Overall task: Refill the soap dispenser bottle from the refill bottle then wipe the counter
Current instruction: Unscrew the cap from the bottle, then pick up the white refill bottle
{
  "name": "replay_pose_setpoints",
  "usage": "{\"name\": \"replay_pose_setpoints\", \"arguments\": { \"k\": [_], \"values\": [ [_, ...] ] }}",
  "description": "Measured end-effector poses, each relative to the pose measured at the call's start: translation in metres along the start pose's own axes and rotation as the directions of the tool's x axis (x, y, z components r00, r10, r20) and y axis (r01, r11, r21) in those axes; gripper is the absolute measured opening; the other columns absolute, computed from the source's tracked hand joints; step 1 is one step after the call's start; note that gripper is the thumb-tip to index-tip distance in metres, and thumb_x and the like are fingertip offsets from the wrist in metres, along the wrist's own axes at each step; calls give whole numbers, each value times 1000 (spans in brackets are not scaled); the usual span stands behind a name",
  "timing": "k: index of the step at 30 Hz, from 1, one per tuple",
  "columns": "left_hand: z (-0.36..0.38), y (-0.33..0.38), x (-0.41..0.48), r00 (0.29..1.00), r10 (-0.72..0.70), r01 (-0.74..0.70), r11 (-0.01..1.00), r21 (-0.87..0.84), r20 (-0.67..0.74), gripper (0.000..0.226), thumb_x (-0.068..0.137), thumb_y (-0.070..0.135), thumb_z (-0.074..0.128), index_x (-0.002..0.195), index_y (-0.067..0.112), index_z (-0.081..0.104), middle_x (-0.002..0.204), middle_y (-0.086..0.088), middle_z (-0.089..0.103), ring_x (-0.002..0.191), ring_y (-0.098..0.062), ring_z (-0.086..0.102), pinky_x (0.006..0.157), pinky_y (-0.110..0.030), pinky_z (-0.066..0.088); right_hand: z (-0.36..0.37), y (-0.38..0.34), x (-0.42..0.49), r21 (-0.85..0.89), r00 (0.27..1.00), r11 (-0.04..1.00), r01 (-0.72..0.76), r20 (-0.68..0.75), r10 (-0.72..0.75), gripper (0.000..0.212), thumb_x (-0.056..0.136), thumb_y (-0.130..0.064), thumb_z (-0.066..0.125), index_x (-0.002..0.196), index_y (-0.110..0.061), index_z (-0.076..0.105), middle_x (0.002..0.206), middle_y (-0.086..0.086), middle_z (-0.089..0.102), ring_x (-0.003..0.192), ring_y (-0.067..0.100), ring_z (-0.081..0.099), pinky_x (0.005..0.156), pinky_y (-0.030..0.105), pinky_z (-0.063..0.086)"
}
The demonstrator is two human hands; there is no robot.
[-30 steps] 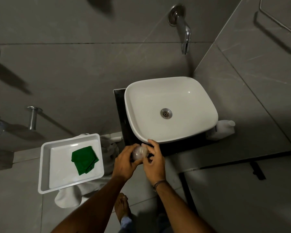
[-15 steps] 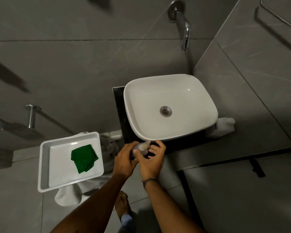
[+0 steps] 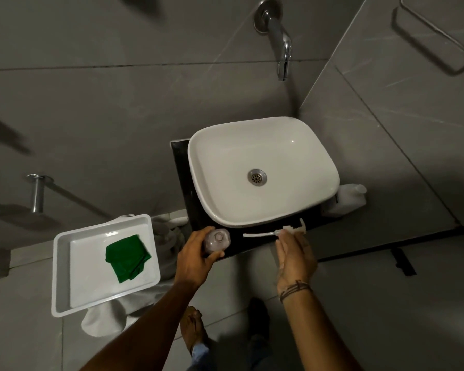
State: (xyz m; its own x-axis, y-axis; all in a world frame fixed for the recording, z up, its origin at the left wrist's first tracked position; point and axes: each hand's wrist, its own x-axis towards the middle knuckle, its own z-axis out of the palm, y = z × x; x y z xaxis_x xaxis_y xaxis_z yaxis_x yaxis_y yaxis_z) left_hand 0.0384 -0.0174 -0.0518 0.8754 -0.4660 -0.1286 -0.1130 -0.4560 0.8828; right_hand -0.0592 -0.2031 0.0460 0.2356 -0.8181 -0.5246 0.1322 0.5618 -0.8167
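We stand in a dim bathroom lined with large grey tiles (image 3: 97, 111) on the wall and floor. A chrome spout (image 3: 280, 38) juts from the wall above a white vessel basin (image 3: 220, 162) with a metal drain (image 3: 257, 177). A chrome towel rail (image 3: 437, 36) hangs on the side wall, and a short chrome peg (image 3: 37, 192) sticks out at left. Light is low, with soft shadows across the tiles.

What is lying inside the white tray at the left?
Inside the white tray lies one folded green cloth, near its middle. The rest of the tray floor looks bare. Whatever is under the cloth is covered.
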Motion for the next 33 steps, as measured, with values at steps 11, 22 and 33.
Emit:
{"name": "replay_pose_setpoints", "arguments": {
  "k": [11, 22, 33],
  "values": [
    [8, -4, 0, 998, 34, -32, 999, 40, -44, 69, 79, 10, 91, 139, 26, 61, 131, 13, 60, 116, 15, 51, 94, 9, 33, 34, 63, 49, -57, 946, 951, -303, -139, 293, 30, 90, 5, 66, 119, 11, 67, 104, 21, 69, 87, 25, 67, 90, 31, 54],
    [11, 19, -10, 992, -61, 63, 998, 13, -107, 114, 66, 5, 97, 162, 21, 36, 154, -7, 49, 141, -18, 46, 115, -38, 41, 37, 63, 65, -203, 940, 919, -337, -133, 314, 25, 91, 4, 71, 114, 12, 68, 125, 28, 68, 123, 40, 63, 99, 40, 54],
    [63, 79, -79, 994, 58, -38, 978, 204, -96, 79, 76, 21, 90, 146, 10, 56, 131, -19, 56, 120, -38, 57, 98, -55, 55, 5, 43, 76, -291, 916, 871, -395, -51, 398, 34, 88, 2, 76, 119, 12, 65, 126, 29, 66, 117, 37, 65, 96, 41, 56]
  ]
}}
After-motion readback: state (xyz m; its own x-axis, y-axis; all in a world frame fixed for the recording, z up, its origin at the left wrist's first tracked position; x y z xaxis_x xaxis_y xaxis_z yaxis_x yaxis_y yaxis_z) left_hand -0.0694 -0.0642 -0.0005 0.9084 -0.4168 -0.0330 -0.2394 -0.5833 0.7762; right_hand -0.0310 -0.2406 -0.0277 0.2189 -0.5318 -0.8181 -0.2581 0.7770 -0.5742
